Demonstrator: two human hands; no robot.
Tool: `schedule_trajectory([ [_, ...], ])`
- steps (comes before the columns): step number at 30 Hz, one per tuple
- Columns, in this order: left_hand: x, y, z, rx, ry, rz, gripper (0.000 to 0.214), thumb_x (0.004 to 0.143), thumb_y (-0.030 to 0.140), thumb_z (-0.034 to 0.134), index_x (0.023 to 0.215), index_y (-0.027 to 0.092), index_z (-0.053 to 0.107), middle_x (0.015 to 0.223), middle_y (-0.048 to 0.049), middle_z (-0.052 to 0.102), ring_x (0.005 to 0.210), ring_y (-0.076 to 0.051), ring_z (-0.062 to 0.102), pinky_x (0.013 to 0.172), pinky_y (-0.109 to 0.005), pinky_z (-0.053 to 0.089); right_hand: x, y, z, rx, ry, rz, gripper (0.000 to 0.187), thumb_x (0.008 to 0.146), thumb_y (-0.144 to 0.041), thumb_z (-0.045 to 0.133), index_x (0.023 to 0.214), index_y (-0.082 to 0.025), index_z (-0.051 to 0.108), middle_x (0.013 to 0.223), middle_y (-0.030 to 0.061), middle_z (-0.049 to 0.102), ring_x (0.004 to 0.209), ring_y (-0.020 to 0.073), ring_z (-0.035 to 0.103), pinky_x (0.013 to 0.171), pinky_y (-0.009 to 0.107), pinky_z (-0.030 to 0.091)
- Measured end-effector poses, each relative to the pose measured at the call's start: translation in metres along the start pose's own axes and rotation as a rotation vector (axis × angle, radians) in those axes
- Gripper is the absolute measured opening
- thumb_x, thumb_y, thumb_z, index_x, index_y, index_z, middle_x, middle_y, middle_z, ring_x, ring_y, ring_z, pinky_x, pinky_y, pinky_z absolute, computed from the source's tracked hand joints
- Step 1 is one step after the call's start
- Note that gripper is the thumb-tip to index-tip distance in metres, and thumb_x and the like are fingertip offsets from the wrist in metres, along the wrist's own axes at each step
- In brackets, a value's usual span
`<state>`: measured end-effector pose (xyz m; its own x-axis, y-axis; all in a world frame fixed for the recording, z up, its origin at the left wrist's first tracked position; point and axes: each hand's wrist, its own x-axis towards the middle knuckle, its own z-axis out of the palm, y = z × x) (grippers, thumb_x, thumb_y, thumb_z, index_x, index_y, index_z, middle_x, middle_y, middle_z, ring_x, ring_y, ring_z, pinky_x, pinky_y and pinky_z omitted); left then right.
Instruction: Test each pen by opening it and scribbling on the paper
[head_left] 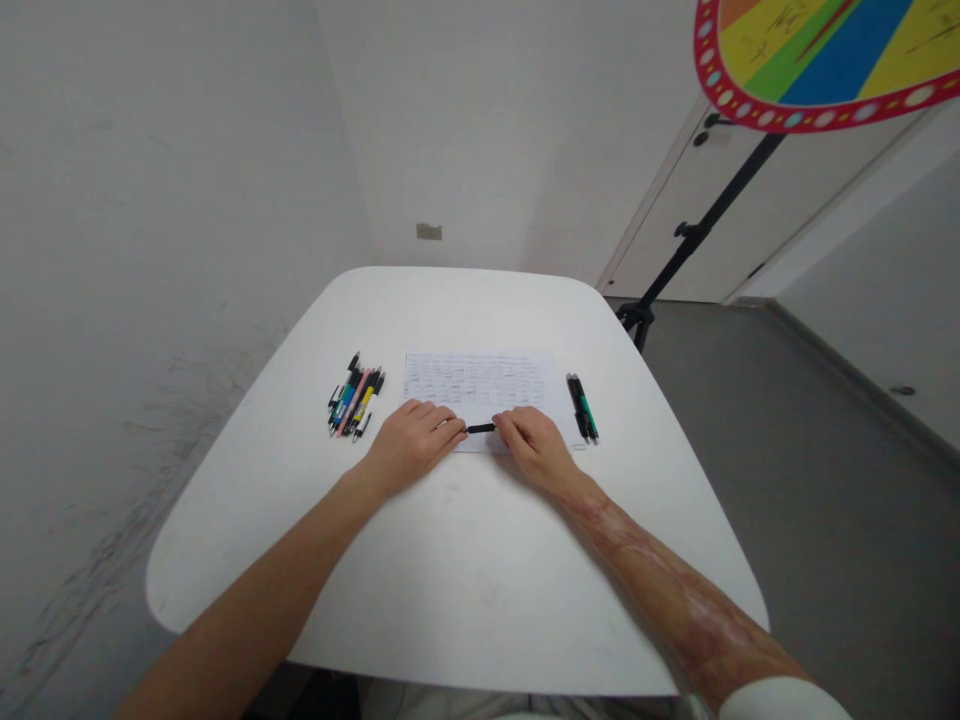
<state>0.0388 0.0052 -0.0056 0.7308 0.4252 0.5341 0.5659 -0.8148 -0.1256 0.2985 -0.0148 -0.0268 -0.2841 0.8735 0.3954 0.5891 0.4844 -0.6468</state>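
A black pen (480, 428) lies crosswise between my hands, above the lower part of a sheet of paper covered in handwriting (480, 378). My left hand (414, 440) is closed, its fingertips pinching the pen's left end. At the pen's other end, my right hand (534, 447) pinches it between thumb and fingers. Both ends of the pen are hidden by my fingers. To the left of the paper sits a pile of several pens (355, 402) in mixed colours. On the right, a few black and green pens (583, 408) lie side by side.
All of this is on a white table (480, 580) with rounded corners. Walls stand close at the left and behind it. At the right, a colourful wheel (832, 60) on a black tripod stand (690, 240) rises beside a door.
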Motion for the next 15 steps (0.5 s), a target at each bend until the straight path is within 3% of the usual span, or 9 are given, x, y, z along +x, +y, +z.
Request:
schedule_trajectory([
  [4,-0.0005,0.0001,0.0002,-0.008,-0.017,-0.011,0.025,0.118,0.033,0.052,0.113,0.02,0.073,0.102,-0.006,0.079,0.089,-0.021,0.067,0.081,-0.039,0.045,-0.0006,-0.0015,-0.0012,0.055,0.007,-0.013,0.029,0.112,-0.037,0.049,0.087,-0.026,0.056,0.081,0.0027,0.066,0.078,0.0216,0.059,0.076,0.037,0.044],
  [9,-0.0001,0.0005,-0.0003,-0.01,-0.013,-0.004,0.025,0.119,0.032,0.052,0.113,0.02,0.073,0.102,-0.0056,0.079,0.088,-0.021,0.067,0.082,-0.039,0.045,0.0003,-0.0003,-0.001,-0.004,-0.03,-0.008,0.046,0.114,-0.039,0.043,0.071,-0.025,0.047,0.066,0.0009,0.058,0.068,0.0204,0.054,0.074,0.038,0.041],
  [13,-0.0008,0.0006,0.0005,-0.025,-0.017,-0.013,0.024,0.118,0.032,0.053,0.113,0.02,0.073,0.102,-0.0061,0.079,0.09,-0.021,0.068,0.082,-0.039,0.046,-0.0008,-0.0016,-0.0018,0.021,-0.013,-0.029,0.032,0.112,-0.037,0.046,0.084,-0.025,0.055,0.078,0.0025,0.065,0.076,0.0213,0.058,0.075,0.037,0.044],
  [15,-0.0018,0.0001,0.0013,-0.038,-0.022,-0.021,0.024,0.118,0.032,0.053,0.114,0.02,0.074,0.103,-0.0067,0.079,0.091,-0.022,0.068,0.083,-0.04,0.048,-0.001,-0.0013,-0.0012,0.013,-0.023,-0.042,0.033,0.113,-0.037,0.045,0.083,-0.025,0.053,0.078,0.0027,0.064,0.075,0.0211,0.057,0.074,0.036,0.043],
])
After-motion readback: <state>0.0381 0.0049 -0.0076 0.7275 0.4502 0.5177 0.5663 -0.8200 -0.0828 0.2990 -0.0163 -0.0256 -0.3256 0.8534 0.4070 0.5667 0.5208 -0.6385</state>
